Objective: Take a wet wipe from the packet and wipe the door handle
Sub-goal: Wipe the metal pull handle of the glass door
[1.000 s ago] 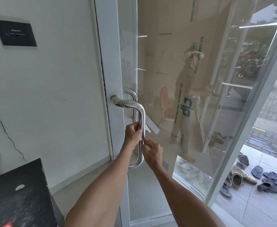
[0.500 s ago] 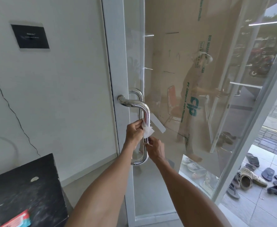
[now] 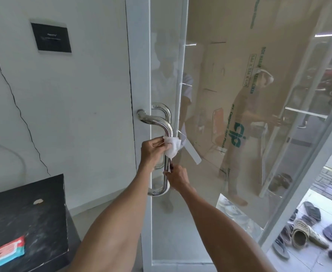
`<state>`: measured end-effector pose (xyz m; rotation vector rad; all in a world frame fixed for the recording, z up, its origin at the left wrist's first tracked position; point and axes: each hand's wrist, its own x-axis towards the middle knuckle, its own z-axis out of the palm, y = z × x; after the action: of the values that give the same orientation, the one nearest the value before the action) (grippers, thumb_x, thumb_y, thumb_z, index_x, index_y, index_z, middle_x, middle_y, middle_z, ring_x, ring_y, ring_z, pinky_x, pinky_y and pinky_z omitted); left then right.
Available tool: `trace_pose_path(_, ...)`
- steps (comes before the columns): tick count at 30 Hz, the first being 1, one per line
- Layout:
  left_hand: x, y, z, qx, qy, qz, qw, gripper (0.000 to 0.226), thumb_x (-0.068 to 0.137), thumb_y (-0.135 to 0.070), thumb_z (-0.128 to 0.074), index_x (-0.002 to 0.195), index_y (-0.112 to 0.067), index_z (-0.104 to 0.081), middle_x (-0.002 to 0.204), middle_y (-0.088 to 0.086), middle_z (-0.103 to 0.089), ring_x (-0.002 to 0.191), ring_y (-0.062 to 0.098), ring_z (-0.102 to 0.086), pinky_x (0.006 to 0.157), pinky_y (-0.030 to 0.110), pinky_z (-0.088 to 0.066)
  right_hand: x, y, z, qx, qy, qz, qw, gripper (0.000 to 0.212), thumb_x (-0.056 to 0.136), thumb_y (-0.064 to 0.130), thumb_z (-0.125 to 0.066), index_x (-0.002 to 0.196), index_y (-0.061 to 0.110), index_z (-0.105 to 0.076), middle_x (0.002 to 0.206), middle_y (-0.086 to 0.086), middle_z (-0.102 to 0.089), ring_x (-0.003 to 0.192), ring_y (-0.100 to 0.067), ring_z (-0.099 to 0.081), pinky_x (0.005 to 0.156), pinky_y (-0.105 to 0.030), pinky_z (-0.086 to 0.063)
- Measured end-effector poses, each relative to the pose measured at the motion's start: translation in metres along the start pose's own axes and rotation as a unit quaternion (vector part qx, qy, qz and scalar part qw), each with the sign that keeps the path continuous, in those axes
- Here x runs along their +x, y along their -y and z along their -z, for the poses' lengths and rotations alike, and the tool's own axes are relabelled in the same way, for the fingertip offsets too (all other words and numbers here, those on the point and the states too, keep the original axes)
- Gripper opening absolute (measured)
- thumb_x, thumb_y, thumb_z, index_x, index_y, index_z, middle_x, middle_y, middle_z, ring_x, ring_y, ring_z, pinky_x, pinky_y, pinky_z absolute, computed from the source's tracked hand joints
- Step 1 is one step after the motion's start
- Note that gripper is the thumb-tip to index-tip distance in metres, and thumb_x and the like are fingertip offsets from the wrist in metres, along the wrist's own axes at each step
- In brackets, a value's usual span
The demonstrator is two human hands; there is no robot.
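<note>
Head view: I see the left hand (image 3: 153, 149) pinching a bunched white wet wipe (image 3: 172, 147) against the upright bar of the chrome door handle (image 3: 166, 127), about mid-height on the bar. The wipe wraps partly round the bar and touches it. The right hand (image 3: 177, 176) sits lower on the same bar with its fingers curled round it, below the wipe and apart from it. The handle is mounted on the white-framed glass door (image 3: 167, 222), and a matching handle shows behind the glass. A red-and-teal wet wipe packet (image 3: 3, 252) lies flat on the black table (image 3: 23, 213) at lower left, well apart from the door. A dark wall plaque (image 3: 51, 38) is at upper left. Sandals (image 3: 308, 232) lie on the tiled floor outside, lower right.
</note>
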<state>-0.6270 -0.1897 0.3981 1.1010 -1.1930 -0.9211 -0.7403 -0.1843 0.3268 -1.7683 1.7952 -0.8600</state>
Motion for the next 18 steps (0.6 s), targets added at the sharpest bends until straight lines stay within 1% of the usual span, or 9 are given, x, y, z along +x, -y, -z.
trace_pose_path(3,-0.002,0.009,-0.003,0.024,-0.006,-0.012,1.0,0.045,0.078,-0.006,-0.077,0.121,-0.002,-0.066,0.108,0.003,-0.072,0.085,-0.006,-0.067,0.078,0.01,-0.051,0.005,-0.001,0.001,-0.012,0.01,0.002,1.0,0.024,0.084,0.026,-0.067,0.091,0.004,-0.062,0.081,-0.012,-0.063,0.074,-0.025,-0.053,0.066,-0.032,-0.042)
trace_pose_path(5,-0.008,0.02,-0.004,0.055,-0.004,-0.014,0.998,0.042,0.079,-0.007,-0.076,0.12,-0.001,-0.067,0.109,0.004,-0.072,0.09,0.002,-0.068,0.083,0.015,-0.052,0.008,-0.002,0.001,-0.019,0.013,0.0,1.0,0.026,0.085,0.026,-0.067,0.093,0.003,-0.062,0.083,-0.013,-0.062,0.076,-0.026,-0.055,0.066,-0.032,-0.042)
trace_pose_path(7,-0.014,0.033,-0.004,0.1,0.005,-0.01,0.995,0.036,0.08,-0.008,-0.074,0.116,-0.003,-0.07,0.108,0.007,-0.074,0.098,0.012,-0.07,0.089,0.025,-0.054,0.01,-0.003,-0.001,-0.028,0.014,-0.003,0.999,0.03,0.087,0.026,-0.066,0.1,0.0,-0.063,0.093,-0.018,-0.066,0.087,-0.033,-0.061,0.071,-0.034,-0.044)
trace_pose_path(8,-0.015,0.038,-0.004,0.122,0.01,-0.007,0.992,0.034,0.081,-0.008,-0.073,0.114,-0.004,-0.071,0.107,0.007,-0.075,0.099,0.013,-0.07,0.09,0.028,-0.055,0.01,-0.003,-0.001,-0.037,0.014,0.0,0.999,0.032,0.088,0.027,-0.065,0.104,0.0,-0.063,0.101,-0.019,-0.067,0.096,-0.036,-0.061,0.074,-0.034,-0.045)
trace_pose_path(9,-0.016,0.04,-0.004,0.137,0.012,-0.005,0.99,0.031,0.081,-0.008,-0.072,0.111,-0.005,-0.072,0.104,0.006,-0.076,0.098,0.013,-0.071,0.089,0.029,-0.055,0.01,-0.002,-0.002,-0.046,0.014,0.004,0.999,0.033,0.088,0.027,-0.064,0.107,0.0,-0.063,0.106,-0.02,-0.067,0.101,-0.037,-0.06,0.078,-0.034,-0.046)
trace_pose_path(11,-0.016,0.041,-0.005,0.146,0.006,-0.012,0.989,0.024,0.08,-0.008,-0.071,0.104,-0.006,-0.075,0.097,0.004,-0.077,0.092,0.011,-0.071,0.085,0.029,-0.056,0.012,-0.002,-0.002,-0.053,0.012,0.006,0.999,0.033,0.088,0.027,-0.064,0.109,0.001,-0.062,0.109,-0.02,-0.066,0.104,-0.037,-0.059,0.081,-0.034,-0.046)
trace_pose_path(14,-0.013,0.028,-0.007,0.132,-0.022,-0.036,0.99,0.01,0.079,-0.012,-0.073,0.087,-0.007,-0.076,0.082,-0.006,-0.076,0.077,0.003,-0.067,0.076,0.03,-0.055,0.013,-0.001,-0.001,-0.048,0.018,0.0,0.999,0.032,0.087,0.024,-0.067,0.107,0.0,-0.061,0.107,-0.019,-0.067,0.101,-0.037,-0.06,0.072,-0.03,-0.042)
trace_pose_path(16,-0.009,0.012,-0.009,0.109,-0.045,-0.056,0.991,0.015,0.078,-0.015,-0.075,0.09,-0.006,-0.077,0.081,-0.008,-0.075,0.072,-0.002,-0.064,0.074,0.029,-0.056,0.013,-0.001,-0.001,-0.049,0.021,0.001,0.999,0.031,0.086,0.024,-0.067,0.105,0.001,-0.06,0.105,-0.02,-0.066,0.099,-0.037,-0.06,0.07,-0.03,-0.041)
trace_pose_path(18,-0.004,-0.007,-0.013,0.076,-0.067,-0.077,0.992,0.018,0.077,-0.017,-0.076,0.09,-0.005,-0.077,0.077,-0.007,-0.074,0.069,-0.002,-0.06,0.07,0.026,-0.053,0.012,0.0,-0.001,-0.052,0.024,0.0,0.998,0.031,0.086,0.027,-0.068,0.103,0.002,-0.06,0.102,-0.02,-0.067,0.097,-0.038,-0.06,0.074,-0.033,-0.046)
